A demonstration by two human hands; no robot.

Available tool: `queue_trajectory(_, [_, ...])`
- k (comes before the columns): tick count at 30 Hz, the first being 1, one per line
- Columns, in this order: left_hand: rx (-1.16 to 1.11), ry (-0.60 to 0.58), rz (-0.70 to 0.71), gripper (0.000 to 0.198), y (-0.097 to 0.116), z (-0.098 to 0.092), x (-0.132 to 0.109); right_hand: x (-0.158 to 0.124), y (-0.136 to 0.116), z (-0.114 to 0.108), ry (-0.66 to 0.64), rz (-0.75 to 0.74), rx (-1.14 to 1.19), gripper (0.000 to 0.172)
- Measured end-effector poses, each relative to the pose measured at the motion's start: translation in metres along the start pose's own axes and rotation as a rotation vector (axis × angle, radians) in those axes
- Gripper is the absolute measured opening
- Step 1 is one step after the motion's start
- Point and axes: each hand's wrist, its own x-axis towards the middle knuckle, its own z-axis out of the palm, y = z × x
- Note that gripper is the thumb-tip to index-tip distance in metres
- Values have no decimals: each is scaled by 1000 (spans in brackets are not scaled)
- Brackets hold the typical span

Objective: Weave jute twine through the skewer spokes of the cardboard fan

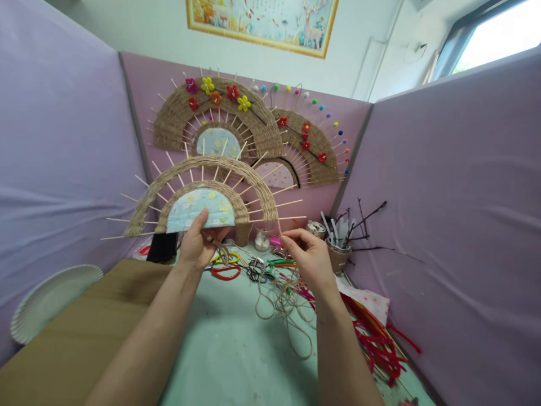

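Observation:
My left hand (199, 239) grips a half-round woven fan (202, 210) by its lower edge, thumb lying on the pale blue floral cloth centre. Thin wooden sticks spread out from that centre, with bands of twine woven across them. At the fan's right end, the thumb and forefinger of my right hand (305, 254) pinch a strand of twine (279, 226) that runs up to the outer band. Below this hand, a loose tangle of twine (283, 301) lies on the table. Some twine also hangs by my left fingers.
Two finished-looking fans (257, 129) with felt flowers lean at the back panel. Scissors with red handles (226, 273), a pot of twigs and glue sticks (338, 254), and red pipe cleaners (382, 349) surround the work. Brown cardboard (97, 321) and a paper plate (51, 299) lie left.

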Motion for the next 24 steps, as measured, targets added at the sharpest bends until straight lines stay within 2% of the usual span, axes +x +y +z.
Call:
queue_trajectory(4, [-39,67,-33,21,3,5,-3,2,4,-1,-16,35,64,21])
queue_trajectory(10, [23,73,-118,14,2,7,-9,3,6,3,-29,10,102,20])
queue_trajectory(15, [55,67,-163,18,3,7,-11,2,5,-1,-36,-13,49,23])
queue_trajectory(18, [93,78,-160,19,7,6,-9,2,9,-8,76,-66,-104,32])
queue_trajectory(22, [158,82,-125,20,12,1,-4,3,14,-18,279,-250,-354,40])
queue_trajectory(24, [195,76,-119,22,13,0,-2,3,14,-21,335,-342,-454,42])
